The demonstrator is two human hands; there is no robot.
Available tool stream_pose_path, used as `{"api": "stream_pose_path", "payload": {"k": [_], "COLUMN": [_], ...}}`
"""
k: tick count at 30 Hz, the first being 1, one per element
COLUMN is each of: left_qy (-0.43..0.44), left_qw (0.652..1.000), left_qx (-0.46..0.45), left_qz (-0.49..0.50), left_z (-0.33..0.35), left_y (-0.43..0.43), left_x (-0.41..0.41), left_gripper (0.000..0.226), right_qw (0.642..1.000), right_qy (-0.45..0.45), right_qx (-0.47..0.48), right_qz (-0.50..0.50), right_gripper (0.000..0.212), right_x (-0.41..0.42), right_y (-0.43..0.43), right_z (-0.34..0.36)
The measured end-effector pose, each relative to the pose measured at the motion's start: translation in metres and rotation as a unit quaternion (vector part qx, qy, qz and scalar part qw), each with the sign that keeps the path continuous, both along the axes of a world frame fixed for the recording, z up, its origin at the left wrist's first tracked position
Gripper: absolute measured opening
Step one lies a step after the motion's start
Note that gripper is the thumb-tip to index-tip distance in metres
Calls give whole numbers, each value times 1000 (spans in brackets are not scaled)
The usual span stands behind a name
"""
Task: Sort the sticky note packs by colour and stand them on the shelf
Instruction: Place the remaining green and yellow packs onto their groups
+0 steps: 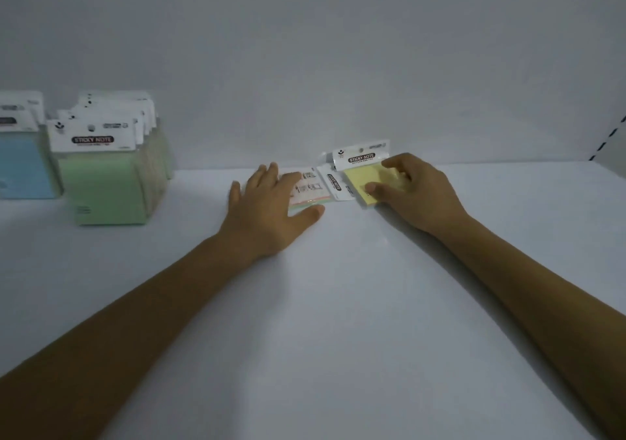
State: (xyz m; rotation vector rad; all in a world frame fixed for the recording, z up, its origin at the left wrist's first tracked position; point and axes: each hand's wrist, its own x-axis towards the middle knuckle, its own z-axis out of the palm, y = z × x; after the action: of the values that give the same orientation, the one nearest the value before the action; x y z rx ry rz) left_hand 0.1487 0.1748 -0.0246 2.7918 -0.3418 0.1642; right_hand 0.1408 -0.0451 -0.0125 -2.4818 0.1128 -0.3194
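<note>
While the right hand [416,192] has the yellow pack [364,182] pinched, thumb on the front face and fingers curled round its far side, the left hand [267,202] lies flat, fingers straight, pressing on a pastel mixed pack [306,202] that's lying on the shelf [338,304]. A third pack [335,182] lies flat between the two with its header turned sideways. I can't tell its colour.

The yellow one is tipped up with its header at 12 o'clock. I can't say whether its bottom edge is touching the shelf.

Over at 9 o'clock from the hands the green packs [105,182] stand in a row, with the blue packs [20,168] just past them at the frame edge. I don't see a yellow row, so my guess is this one starts it.

My tips for doing this bit right:
- set it down on its bottom edge, header up, face forward like the green ones
- lean it against the back wall, since a lone pack probably flops
- leave room at 3 o'clock of the greens
- keep the left hand pressing so the slippery wrappers don't get dragged along
</note>
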Motion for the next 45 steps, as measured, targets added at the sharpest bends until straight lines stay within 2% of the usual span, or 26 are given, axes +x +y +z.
{"api": "stream_pose_path", "payload": {"k": [3, 5, 8, 10, 11, 12, 13, 15, 16, 17, 18, 21, 23, 26, 28, 31, 34, 39, 42, 45], "left_qy": [-44, -67, -72, -58, -33, 1, 34, 102, 125, 138, 144, 157, 159, 144, 122, 90, 68, 25, 65, 71], "left_qw": [998, 996, 994, 984, 968, 934, 882, 760, 714, 687, 677, 691, 705, 752, 791, 826, 843, 888, 894, 908], "left_qx": [-34, -54, -80, -165, -249, -357, -469, -642, -688, -714, -721, -705, -690, -643, -599, -556, -533, -456, -438, -410], "left_qz": [15, 26, 21, 20, 18, 15, 14, 14, 17, 21, 26, 30, 29, 17, 3, 3, 10, 59, 64, 41], "left_z": [1, 3, 6, 11, 15, 19, 24, 30, 32, 33, 33, 33, 32, 29, 25, 22, 19, 23, 31, 34], "left_y": [4, 5, 2, -1, -3, -5, -5, -4, -3, -2, -2, -3, -3, -4, -4, -2, 0, -6, -8, 3], "left_x": [1, 1, -3, -5, -7, -8, -9, -9, -8, -8, -8, -5, -4, -3, -2, -3, -3, -13, -24, -39], "left_gripper": [85, 81, 71, 56, 48, 43, 39, 33, 38, 43, 45, 38, 25, 13, 17, 19, 19, 32, 36, 43], "right_qw": [998, 996, 991, 981, 974, 965, 956, 940, 934, 930, 929, 942, 954, 965, 969, 972, 976, 979, 970, 957], "right_qy": [-23, -25, 3, 35, 49, 57, 59, 47, 33, 18, 3, -44, -62, -72, -72, -62, -56, -49, -42, -67], "right_qx": [50, 79, 131, 189, 223, 255, 287, 338, 354, 366, 370, 331, 294, 251, 237, 225, 206, 196, 229, 279], "right_qz": [13, 18, 19, 5, -5, -12, -13, -5, 1, 2, -4, -26, -15, -3, -10, -19, -30, -38, -65, -41], "right_gripper": [52, 60, 82, 97, 99, 97, 91, 64, 47, 35, 31, 36, 36, 37, 39, 43, 44, 48, 43, 34], "right_x": [0, -1, -2, 0, 1, 0, -1, -3, -4, -4, -4, -1, 1, 2, 3, 1, -5, -24, -32, -39], "right_y": [2, 3, 2, -2, -5, -6, -7, -8, -8, -7, -5, -2, 1, 2, 1, 4, 9, 20, 34, 54], "right_z": [1, 2, 7, 10, 11, 13, 13, 14, 13, 12, 10, 2, -2, -5, -5, -3, 3, 12, 17, 21]}}
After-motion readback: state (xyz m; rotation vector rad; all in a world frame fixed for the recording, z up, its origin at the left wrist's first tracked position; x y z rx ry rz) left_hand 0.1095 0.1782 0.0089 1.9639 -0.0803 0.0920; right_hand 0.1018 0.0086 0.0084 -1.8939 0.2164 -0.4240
